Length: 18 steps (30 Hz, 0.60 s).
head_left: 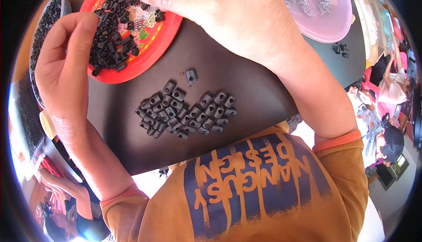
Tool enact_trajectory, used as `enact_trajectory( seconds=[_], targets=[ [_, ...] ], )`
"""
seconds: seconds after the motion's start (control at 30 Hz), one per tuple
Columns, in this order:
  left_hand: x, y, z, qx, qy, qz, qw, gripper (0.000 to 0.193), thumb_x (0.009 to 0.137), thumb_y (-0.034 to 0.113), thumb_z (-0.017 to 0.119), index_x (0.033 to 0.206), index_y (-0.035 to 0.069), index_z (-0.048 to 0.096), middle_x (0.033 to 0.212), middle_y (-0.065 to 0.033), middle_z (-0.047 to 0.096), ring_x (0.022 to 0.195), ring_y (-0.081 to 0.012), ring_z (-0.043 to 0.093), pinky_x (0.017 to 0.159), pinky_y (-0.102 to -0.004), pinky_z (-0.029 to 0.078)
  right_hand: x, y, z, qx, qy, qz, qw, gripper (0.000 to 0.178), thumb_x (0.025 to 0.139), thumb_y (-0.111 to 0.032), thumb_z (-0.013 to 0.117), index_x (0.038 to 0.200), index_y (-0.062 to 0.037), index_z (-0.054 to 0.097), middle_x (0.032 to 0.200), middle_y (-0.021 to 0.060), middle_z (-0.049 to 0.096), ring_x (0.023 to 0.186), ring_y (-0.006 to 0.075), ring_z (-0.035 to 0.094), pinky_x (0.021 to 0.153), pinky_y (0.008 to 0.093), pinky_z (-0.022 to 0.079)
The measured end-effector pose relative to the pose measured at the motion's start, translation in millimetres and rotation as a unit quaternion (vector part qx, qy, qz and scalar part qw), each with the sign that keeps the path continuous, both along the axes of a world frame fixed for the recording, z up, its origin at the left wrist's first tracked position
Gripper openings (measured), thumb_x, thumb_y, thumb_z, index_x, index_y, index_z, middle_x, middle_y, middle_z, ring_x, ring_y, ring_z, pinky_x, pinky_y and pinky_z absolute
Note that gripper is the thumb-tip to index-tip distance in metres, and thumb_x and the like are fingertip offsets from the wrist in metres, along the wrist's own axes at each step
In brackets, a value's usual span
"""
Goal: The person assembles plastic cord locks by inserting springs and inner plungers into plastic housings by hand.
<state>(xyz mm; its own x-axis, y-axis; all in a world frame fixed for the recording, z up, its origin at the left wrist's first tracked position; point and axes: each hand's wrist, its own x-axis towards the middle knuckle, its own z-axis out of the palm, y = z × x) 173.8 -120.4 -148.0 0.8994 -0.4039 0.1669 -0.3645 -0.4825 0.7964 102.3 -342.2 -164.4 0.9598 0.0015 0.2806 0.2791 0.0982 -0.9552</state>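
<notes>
Over the left side of a red plate (154,53), my left hand (66,62) is closed, thumb against curled forefinger; what the tips hold, if anything, is too small to make out. My right hand (224,11) reaches across the plate's far edge with its thumb bent in a pinch. Its other fingertips are cut off by the upper edge, so its hold is hidden. Heaped on the plate are small black plastic parts (116,42), with a few metal springs (138,24) among them. Nearer me, a cluster of black plastic pieces with holes (184,114) lies on the dark table (246,88).
One separate black piece (191,76) lies beyond the cluster. A pink tray of springs (316,29) stands far right, with several small black bits (340,49) beside it. At far left is a tub of black parts (46,20). Other people sit at both sides.
</notes>
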Motion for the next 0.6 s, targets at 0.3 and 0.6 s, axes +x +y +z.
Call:
enact_trajectory(
  seconds=[0.3, 0.6],
  targets=[
    [-8.9, -19.8, -2.5, 0.156, -0.099, -0.121, 0.975, 0.01, 0.083, 0.003, 0.068, 0.092, 0.0, 0.066, 0.079, -0.0052, 0.061, 0.072, -0.0123, 0.056, 0.068, -0.024, 0.045, 0.9, -3.5, -0.7, 0.023, 0.07, 0.027, 0.997, 0.012, 0.092, -0.007, 0.062, 0.099, 0.0023, 0.059, 0.085, 0.0054, 0.061, 0.074, 0.0071, 0.058, 0.064, 0.0197, 0.05],
    [-11.6, -23.9, -3.7, 0.256, -0.236, -0.144, 0.926, 0.013, 0.082, 0.009, 0.066, 0.094, 0.005, 0.067, 0.087, -0.0084, 0.064, 0.083, -0.0285, 0.061, 0.082, -0.0355, 0.043, 1.4, 1.0, -2.1, 0.003, 0.038, 0.019, 0.999, 0.011, 0.091, -0.006, 0.062, 0.097, 0.0026, 0.058, 0.081, 0.0057, 0.061, 0.073, 0.0084, 0.058, 0.065, 0.0216, 0.049]
  ],
)
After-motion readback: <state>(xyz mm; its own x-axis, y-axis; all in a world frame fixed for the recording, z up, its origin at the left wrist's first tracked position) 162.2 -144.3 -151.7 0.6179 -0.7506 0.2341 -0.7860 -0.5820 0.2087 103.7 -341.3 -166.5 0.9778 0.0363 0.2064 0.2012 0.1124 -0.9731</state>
